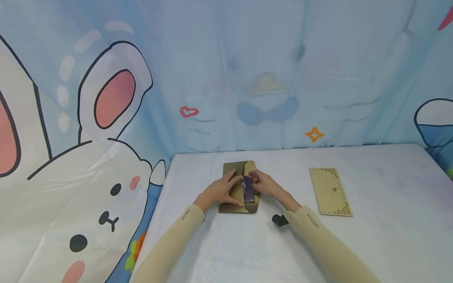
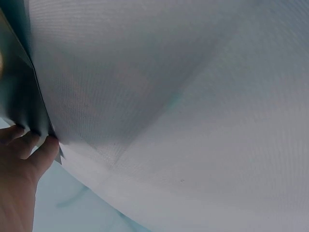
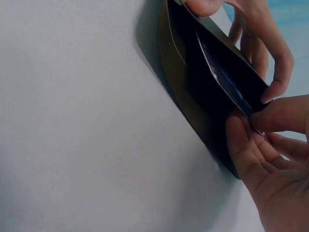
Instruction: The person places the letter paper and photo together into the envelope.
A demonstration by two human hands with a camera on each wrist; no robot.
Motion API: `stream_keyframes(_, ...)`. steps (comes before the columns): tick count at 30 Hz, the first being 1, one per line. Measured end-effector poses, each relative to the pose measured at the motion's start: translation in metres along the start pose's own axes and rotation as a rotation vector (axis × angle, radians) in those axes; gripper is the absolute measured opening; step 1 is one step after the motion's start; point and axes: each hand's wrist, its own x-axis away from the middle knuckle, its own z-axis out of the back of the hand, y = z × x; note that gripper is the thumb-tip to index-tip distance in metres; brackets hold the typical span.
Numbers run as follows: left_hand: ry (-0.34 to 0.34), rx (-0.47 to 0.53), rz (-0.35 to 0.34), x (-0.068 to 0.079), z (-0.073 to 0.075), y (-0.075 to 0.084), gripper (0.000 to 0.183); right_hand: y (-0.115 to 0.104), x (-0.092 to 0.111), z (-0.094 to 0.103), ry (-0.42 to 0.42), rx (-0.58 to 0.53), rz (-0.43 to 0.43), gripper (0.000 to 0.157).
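A gold-brown paper envelope [image 1: 233, 208] lies on the white table with its flap unfolded to the right. My left hand [image 1: 221, 192] spans the envelope, thumb at the near side and fingers at the far side, gripping the edge of its mouth. In the right wrist view the mouth gapes, dark inside. A dark purple printed card [image 1: 249, 193] lies at that mouth, over the flap. Its right edge is pinched between thumb and fingers of my right hand [image 1: 266, 184]. The left wrist view shows only part of the left hand [image 2: 24, 159] at the envelope's edge.
Off to the right on the white tablecloth [image 1: 283, 251] lies a flat tan rectangle [image 1: 329, 192] with dark ornamental corners and a small central mark. A black wrist camera [image 1: 279, 220] sits at the right cuff. A cartoon-printed curtain [image 1: 226, 59] hangs behind the table's far edge.
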Motion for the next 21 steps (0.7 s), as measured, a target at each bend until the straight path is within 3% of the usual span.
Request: stream_keyframes(21,-0.01,0.005,-0.008,-0.001,0.0,0.0,0.102,-0.003,-0.009,-0.013,0.02,0.03,-0.045,0.056)
